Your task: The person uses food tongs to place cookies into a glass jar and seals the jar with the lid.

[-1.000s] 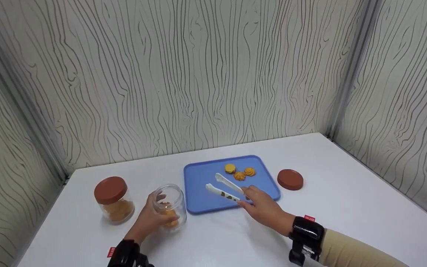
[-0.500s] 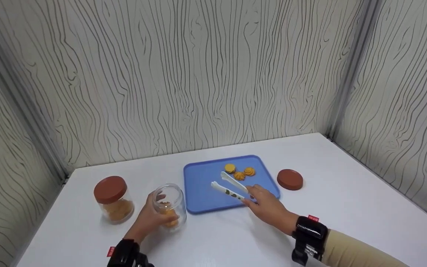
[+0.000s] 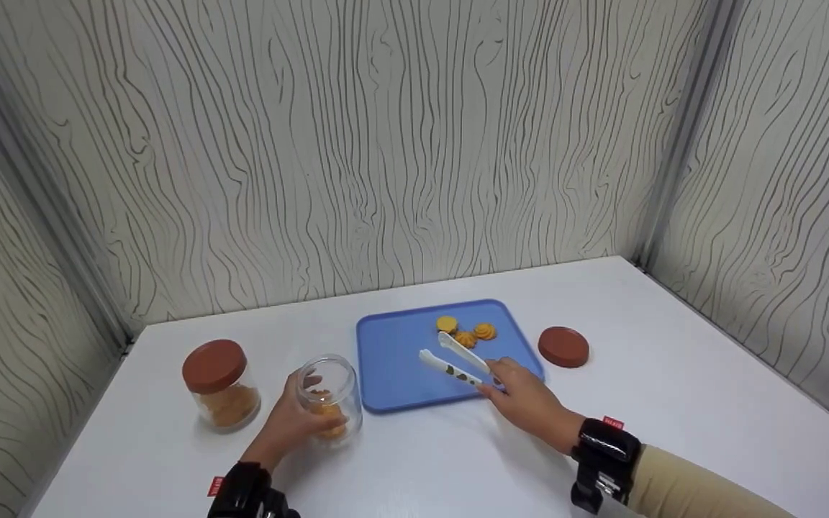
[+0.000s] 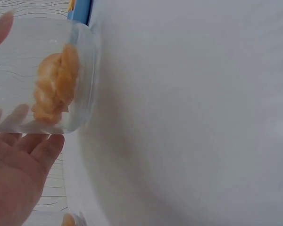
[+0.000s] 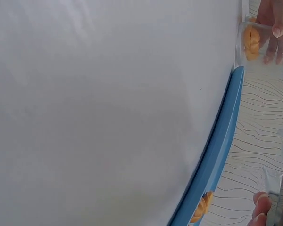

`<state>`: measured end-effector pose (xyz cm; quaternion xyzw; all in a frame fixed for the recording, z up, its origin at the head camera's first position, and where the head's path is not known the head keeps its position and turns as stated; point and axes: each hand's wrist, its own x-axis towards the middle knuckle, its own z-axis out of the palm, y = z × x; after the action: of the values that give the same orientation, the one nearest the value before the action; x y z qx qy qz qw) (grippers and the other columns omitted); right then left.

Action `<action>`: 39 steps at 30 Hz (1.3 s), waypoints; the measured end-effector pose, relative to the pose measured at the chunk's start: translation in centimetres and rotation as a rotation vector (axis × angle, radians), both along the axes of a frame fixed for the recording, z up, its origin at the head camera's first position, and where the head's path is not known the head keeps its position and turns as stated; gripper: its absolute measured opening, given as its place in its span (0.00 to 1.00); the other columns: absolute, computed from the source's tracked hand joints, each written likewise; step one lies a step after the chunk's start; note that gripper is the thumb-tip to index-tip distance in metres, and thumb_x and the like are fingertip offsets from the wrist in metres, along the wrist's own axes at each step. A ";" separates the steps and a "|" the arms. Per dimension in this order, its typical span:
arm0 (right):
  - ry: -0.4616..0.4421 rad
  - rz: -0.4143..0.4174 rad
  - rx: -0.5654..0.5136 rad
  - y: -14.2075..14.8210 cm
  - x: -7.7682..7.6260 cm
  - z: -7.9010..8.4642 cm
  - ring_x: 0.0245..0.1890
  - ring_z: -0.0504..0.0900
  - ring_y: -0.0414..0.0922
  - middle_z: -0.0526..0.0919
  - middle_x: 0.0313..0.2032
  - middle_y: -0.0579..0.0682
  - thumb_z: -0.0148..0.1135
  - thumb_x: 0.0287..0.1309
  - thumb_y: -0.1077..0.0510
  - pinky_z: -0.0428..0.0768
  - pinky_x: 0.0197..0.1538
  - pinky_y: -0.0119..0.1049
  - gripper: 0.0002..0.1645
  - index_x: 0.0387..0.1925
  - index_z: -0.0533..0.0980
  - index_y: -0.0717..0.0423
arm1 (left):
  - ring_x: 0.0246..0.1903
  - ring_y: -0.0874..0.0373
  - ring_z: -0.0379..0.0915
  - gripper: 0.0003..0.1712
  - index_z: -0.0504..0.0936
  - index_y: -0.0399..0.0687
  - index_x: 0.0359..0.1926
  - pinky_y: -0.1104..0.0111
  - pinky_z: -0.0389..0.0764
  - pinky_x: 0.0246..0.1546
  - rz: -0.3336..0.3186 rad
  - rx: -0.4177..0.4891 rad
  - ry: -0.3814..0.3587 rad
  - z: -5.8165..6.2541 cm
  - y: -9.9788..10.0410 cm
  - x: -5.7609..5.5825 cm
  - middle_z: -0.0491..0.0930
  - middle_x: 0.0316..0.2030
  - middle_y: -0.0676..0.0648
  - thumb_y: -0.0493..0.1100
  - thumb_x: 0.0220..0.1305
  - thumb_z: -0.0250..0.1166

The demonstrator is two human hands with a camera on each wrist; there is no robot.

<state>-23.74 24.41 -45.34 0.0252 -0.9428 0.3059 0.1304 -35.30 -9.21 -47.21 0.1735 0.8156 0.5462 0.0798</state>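
My left hand (image 3: 292, 424) grips a clear, lidless jar (image 3: 348, 410) from its left side, fingers behind and thumb in front. Orange cookies (image 4: 56, 87) lie at the bottom of that jar in the left wrist view. With my right hand (image 3: 526, 399) I hold white tongs (image 3: 466, 354) with a leaf pattern, their arms spread and nothing between the tips. The tongs hover over the blue tray (image 3: 393, 367), tips pointing left and away. On the tray's far right part sit a yellow round cookie (image 3: 447, 324), a star-shaped cookie (image 3: 465, 339) and a swirled cookie (image 3: 485, 331).
A second jar (image 3: 226, 403) with cookies inside and a brown lid (image 3: 214, 365) on stands to the left. Another brown lid (image 3: 563, 347) lies on the white table (image 3: 645, 360) right of the tray. A wood-patterned wall (image 3: 386, 144) rises behind the table.
My right hand and the tongs have shifted a little to the right and slightly away over the tray, closer to the cookies. My left hand and the jar have stayed in place.
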 end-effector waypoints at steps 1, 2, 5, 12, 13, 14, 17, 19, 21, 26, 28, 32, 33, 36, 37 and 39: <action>-0.006 -0.004 0.002 0.1 0.0 0.0 0.34 0.70 0.43 0.71 0.32 0.46 0.61 0.64 0.56 0.72 0.35 0.35 0.25 0.55 0.74 0.71 | 0.59 0.39 0.67 0.55 0.56 0.32 0.66 0.50 0.69 0.60 0.002 -0.002 -0.001 0.0 0.0 0.0 0.67 0.61 0.32 0.39 0.43 0.80; -0.014 -0.010 0.005 0.1 0.0 0.0 0.34 0.70 0.43 0.72 0.32 0.46 0.61 0.64 0.56 0.72 0.36 0.35 0.26 0.56 0.73 0.71 | 0.59 0.40 0.67 0.55 0.56 0.32 0.66 0.50 0.68 0.60 0.006 -0.006 -0.008 0.0 0.0 0.0 0.67 0.62 0.33 0.39 0.43 0.80; -0.031 -0.028 0.009 0.4 -0.1 0.0 0.36 0.71 0.43 0.72 0.34 0.47 0.61 0.64 0.57 0.73 0.39 0.38 0.26 0.57 0.73 0.72 | 0.60 0.39 0.66 0.55 0.56 0.33 0.67 0.50 0.68 0.60 0.011 -0.014 -0.017 0.1 0.0 -0.1 0.67 0.62 0.32 0.40 0.43 0.80; -0.026 -0.069 0.029 1.3 -0.5 -0.8 0.32 0.69 0.42 0.70 0.31 0.47 0.62 0.62 0.59 0.71 0.36 0.37 0.20 0.51 0.75 0.69 | 0.61 0.38 0.65 0.56 0.55 0.33 0.68 0.49 0.66 0.61 0.009 -0.018 -0.029 0.0 0.0 -0.2 0.66 0.63 0.32 0.40 0.43 0.80; -0.027 -0.076 0.032 1.4 -0.6 -0.9 0.31 0.69 0.42 0.69 0.30 0.47 0.62 0.62 0.59 0.71 0.35 0.37 0.20 0.51 0.75 0.69 | 0.61 0.38 0.64 0.57 0.55 0.33 0.68 0.48 0.66 0.62 0.009 -0.017 -0.029 0.0 0.0 -0.2 0.66 0.63 0.32 0.40 0.43 0.80; -0.029 -0.082 0.033 1.5 -0.6 -0.9 0.31 0.68 0.42 0.69 0.29 0.47 0.62 0.62 0.59 0.70 0.35 0.37 0.19 0.50 0.76 0.69 | 0.61 0.38 0.64 0.57 0.54 0.33 0.68 0.48 0.66 0.62 0.008 -0.016 -0.030 -0.1 0.0 -0.2 0.66 0.63 0.32 0.40 0.43 0.81; -0.035 -0.097 0.025 1.8 -0.7 -1.0 0.30 0.68 0.43 0.68 0.28 0.47 0.63 0.61 0.59 0.69 0.34 0.38 0.20 0.49 0.76 0.70 | 0.61 0.37 0.64 0.57 0.54 0.33 0.68 0.48 0.65 0.62 0.007 -0.018 -0.030 -0.1 0.0 -0.3 0.66 0.63 0.32 0.40 0.43 0.81; -0.038 -0.106 0.025 1.9 -0.8 -1.0 0.30 0.68 0.43 0.69 0.28 0.47 0.63 0.61 0.59 0.70 0.34 0.39 0.21 0.50 0.75 0.71 | 0.61 0.37 0.64 0.57 0.54 0.33 0.68 0.48 0.66 0.62 0.007 -0.017 -0.026 -0.1 0.0 -0.3 0.66 0.63 0.32 0.40 0.42 0.81; -0.036 -0.111 0.027 2.0 -0.8 -1.1 0.30 0.68 0.43 0.69 0.28 0.47 0.64 0.61 0.59 0.70 0.35 0.39 0.21 0.50 0.75 0.72 | 0.61 0.38 0.64 0.57 0.55 0.33 0.67 0.48 0.66 0.62 0.006 -0.017 -0.018 -0.1 0.0 -0.3 0.66 0.62 0.32 0.40 0.42 0.81; -0.026 -0.113 0.033 2.2 -1.0 -1.3 0.30 0.67 0.43 0.69 0.28 0.47 0.64 0.60 0.59 0.70 0.35 0.40 0.20 0.49 0.75 0.71 | 0.61 0.38 0.64 0.56 0.55 0.33 0.67 0.48 0.65 0.62 0.008 -0.018 -0.002 -0.2 -0.1 -0.2 0.67 0.62 0.33 0.39 0.42 0.81; -0.032 -0.117 0.028 2.2 -1.0 -1.3 0.30 0.68 0.43 0.70 0.29 0.47 0.64 0.60 0.60 0.71 0.35 0.40 0.20 0.49 0.75 0.71 | 0.61 0.38 0.63 0.56 0.55 0.33 0.67 0.48 0.65 0.63 0.009 -0.023 -0.001 -0.2 -0.1 -0.1 0.67 0.62 0.33 0.39 0.42 0.81; -0.042 -0.129 0.036 2.4 -1.1 -1.3 0.31 0.69 0.44 0.71 0.30 0.49 0.64 0.60 0.60 0.72 0.36 0.41 0.19 0.48 0.75 0.71 | 0.61 0.38 0.64 0.56 0.54 0.33 0.67 0.48 0.65 0.62 0.008 -0.028 -0.006 -0.2 -0.1 -0.1 0.66 0.62 0.32 0.40 0.43 0.80; -0.043 -0.133 0.041 2.5 -1.1 -1.4 0.31 0.69 0.44 0.72 0.30 0.49 0.64 0.60 0.60 0.72 0.37 0.41 0.19 0.48 0.75 0.71 | 0.61 0.38 0.64 0.56 0.54 0.33 0.67 0.48 0.65 0.62 0.006 -0.025 -0.007 -0.2 -0.1 -0.1 0.66 0.62 0.32 0.40 0.43 0.80; -0.044 -0.142 0.058 2.7 -1.3 -1.5 0.31 0.70 0.44 0.72 0.30 0.50 0.64 0.60 0.60 0.73 0.37 0.43 0.20 0.48 0.75 0.71 | 0.61 0.38 0.64 0.58 0.53 0.34 0.68 0.48 0.65 0.62 0.003 -0.022 -0.012 -0.2 -0.1 -0.1 0.66 0.62 0.32 0.39 0.42 0.81; -0.044 -0.142 0.062 2.8 -1.3 -1.5 0.31 0.70 0.44 0.73 0.31 0.50 0.64 0.60 0.59 0.73 0.37 0.43 0.20 0.48 0.75 0.72 | 0.61 0.37 0.64 0.59 0.52 0.35 0.69 0.48 0.65 0.62 0.002 -0.021 -0.013 -0.1 -0.1 -0.1 0.66 0.62 0.32 0.39 0.42 0.81; -0.052 -0.148 0.063 3.0 -1.4 -1.5 0.32 0.71 0.45 0.74 0.32 0.52 0.63 0.60 0.59 0.74 0.38 0.44 0.22 0.50 0.74 0.73 | 0.61 0.37 0.64 0.60 0.51 0.36 0.70 0.46 0.64 0.62 -0.002 -0.019 -0.020 -0.1 -0.1 -0.1 0.66 0.62 0.32 0.39 0.42 0.80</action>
<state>-25.15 27.36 -46.84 -0.0484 -0.9543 0.2659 0.1275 -35.43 -9.31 -47.33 0.1681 0.8199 0.5399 0.0900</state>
